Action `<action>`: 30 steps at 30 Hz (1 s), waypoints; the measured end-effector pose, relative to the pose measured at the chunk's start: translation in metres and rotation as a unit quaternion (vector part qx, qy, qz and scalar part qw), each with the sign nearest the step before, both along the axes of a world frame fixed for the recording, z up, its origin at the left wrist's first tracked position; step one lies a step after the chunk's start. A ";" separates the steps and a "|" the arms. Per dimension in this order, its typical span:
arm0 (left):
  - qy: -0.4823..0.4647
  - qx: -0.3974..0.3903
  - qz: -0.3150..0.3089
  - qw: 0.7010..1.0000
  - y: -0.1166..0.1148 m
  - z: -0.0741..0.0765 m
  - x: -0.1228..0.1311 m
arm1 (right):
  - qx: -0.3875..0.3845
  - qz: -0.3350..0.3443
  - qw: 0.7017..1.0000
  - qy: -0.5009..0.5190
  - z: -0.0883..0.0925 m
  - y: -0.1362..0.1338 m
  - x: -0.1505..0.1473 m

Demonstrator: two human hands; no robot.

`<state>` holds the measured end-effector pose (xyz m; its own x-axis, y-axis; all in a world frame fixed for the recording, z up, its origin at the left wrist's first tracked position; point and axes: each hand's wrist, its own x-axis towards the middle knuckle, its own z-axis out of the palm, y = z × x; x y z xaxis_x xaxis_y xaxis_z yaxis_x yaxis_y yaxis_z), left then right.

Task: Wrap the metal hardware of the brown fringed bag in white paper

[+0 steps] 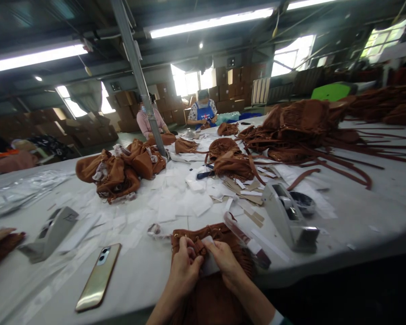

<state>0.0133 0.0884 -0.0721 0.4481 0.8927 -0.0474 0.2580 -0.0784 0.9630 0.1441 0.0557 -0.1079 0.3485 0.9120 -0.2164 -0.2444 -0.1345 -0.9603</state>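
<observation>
A brown suede bag [211, 298] lies at the table's near edge, with fringe at its right side and eyelets along its top rim. My left hand [186, 266] is closed on a small brown drawstring toggle [199, 247] at the front of the bag. Pinched in my right hand [225, 259] is a thin white sheet [209, 266], held right beside the toggle and over the bag's front. A strap wrapped in clear plastic [245, 237] rests against the bag's right side.
A tape dispenser [287, 219] stands on the right, another dispenser [52, 232] on the left. Near me lies a gold phone [99, 277]. Brown bags [122, 169] and a larger pile [297, 124] sit farther back, by a metal post [140, 74]. Two people work across the table; another hand shows at far left.
</observation>
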 end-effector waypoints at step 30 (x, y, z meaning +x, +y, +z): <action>-0.347 -0.569 0.111 0.737 0.049 0.010 0.040 | 0.016 -0.095 0.861 -0.499 0.022 0.000 0.043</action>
<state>0.0533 0.1376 -0.0619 0.5663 0.5062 -0.6505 -0.4426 0.8525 0.2781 0.1868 0.0561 -0.0855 0.4908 0.8175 0.3015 0.6894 -0.1527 -0.7081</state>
